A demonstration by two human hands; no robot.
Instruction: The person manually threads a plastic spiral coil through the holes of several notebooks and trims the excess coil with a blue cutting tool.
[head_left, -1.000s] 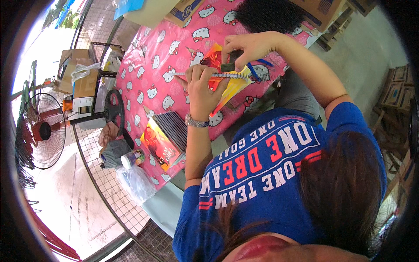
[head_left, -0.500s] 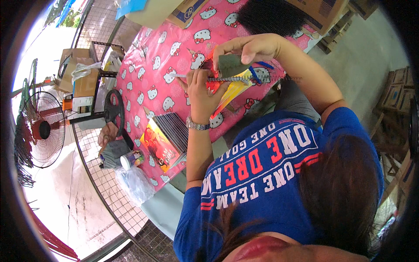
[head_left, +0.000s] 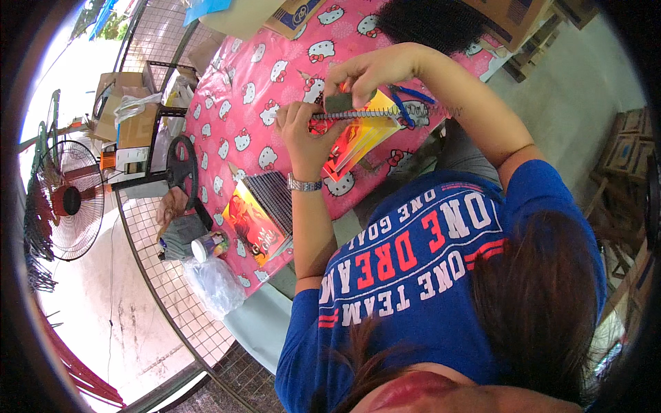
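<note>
My left hand [head_left: 303,134] grips the bound end of a yellow and red book [head_left: 365,138], its fingers over the edge. A dark spiral binding coil [head_left: 375,114] runs along that edge, and its loose end sticks out past the book to the right. My right hand [head_left: 375,74] pinches a dark grey-green pad [head_left: 338,103] between thumb and fingers, pressed against the coil close to my left hand. Just beyond the book lies a blue-handled hand tool [head_left: 412,96], probably pliers.
Spiral-bound books [head_left: 258,220] are stacked on the pink patterned tablecloth [head_left: 231,162]. A heap of black coils [head_left: 423,27] and cardboard boxes [head_left: 513,20] occupy the far side. At left are a plastic bag [head_left: 215,286], a lidded jar [head_left: 203,249] and a fan [head_left: 69,201].
My right hand has moved left along the coil with the pad, nearer my left hand. More of the book and the blue-handled tool now shows.
</note>
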